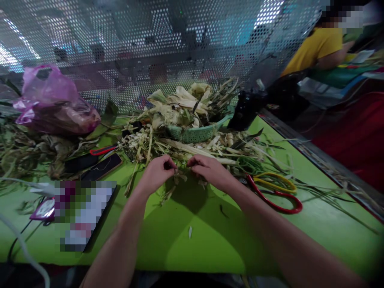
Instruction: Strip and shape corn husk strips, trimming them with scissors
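Observation:
My left hand [158, 173] and my right hand [210, 172] meet at the middle of the green table [192, 240], fingers pinched together on a small piece of dried plant husk [181, 176] between them. Just beyond my hands lies a heap of pale stalks and husks [186, 148]. Behind it stands a green plastic basket [195, 134] piled with more husks. Red and yellow handled scissors [279, 192] lie on the table right of my right hand.
A dark phone [102, 168] and a red-handled tool [103, 151] lie to the left, with a pink plastic bag [54, 104] and dry leaves behind. A perforated metal screen [150, 48] closes the back. A person in a yellow shirt [315, 48] sits at far right.

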Motion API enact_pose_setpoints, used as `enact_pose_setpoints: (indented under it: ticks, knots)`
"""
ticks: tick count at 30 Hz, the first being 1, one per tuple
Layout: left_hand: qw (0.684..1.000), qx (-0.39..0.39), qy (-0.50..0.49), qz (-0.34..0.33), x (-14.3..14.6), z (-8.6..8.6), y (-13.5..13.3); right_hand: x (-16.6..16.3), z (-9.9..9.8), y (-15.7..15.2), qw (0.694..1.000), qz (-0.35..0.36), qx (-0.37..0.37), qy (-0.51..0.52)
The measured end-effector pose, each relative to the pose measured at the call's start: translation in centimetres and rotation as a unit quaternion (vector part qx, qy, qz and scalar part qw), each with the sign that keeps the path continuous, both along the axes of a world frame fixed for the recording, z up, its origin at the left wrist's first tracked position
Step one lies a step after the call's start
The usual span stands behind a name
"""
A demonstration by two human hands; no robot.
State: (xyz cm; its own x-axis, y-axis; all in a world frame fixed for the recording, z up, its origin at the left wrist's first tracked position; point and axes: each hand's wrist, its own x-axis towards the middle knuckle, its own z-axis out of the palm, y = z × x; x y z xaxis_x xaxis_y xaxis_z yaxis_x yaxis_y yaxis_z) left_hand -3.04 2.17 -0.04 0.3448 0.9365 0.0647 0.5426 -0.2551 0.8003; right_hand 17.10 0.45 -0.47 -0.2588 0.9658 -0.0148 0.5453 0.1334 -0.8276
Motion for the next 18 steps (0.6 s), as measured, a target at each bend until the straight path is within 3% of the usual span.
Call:
enact_pose_setpoints:
  ticks: [3, 10, 18]
  knots:
    - [1.000, -0.002, -0.007, 0.000, 0.0, 0.2, 0.0, -0.1, -0.6, 0.1, 0.996, 0.008, -0.057, 0.070]
    - [0.998, -0.014, -0.053, -0.032, 0.1, 0.0, -0.1, -0.8, -2.2, 0.4, 0.998, 0.009, 0.048, 0.041]
    - [0.982, -0.077, -0.168, -0.044, 0.0, -0.3, 0.1, -0.8, -2.2, 0.7, 0.996, 0.002, 0.043, 0.075]
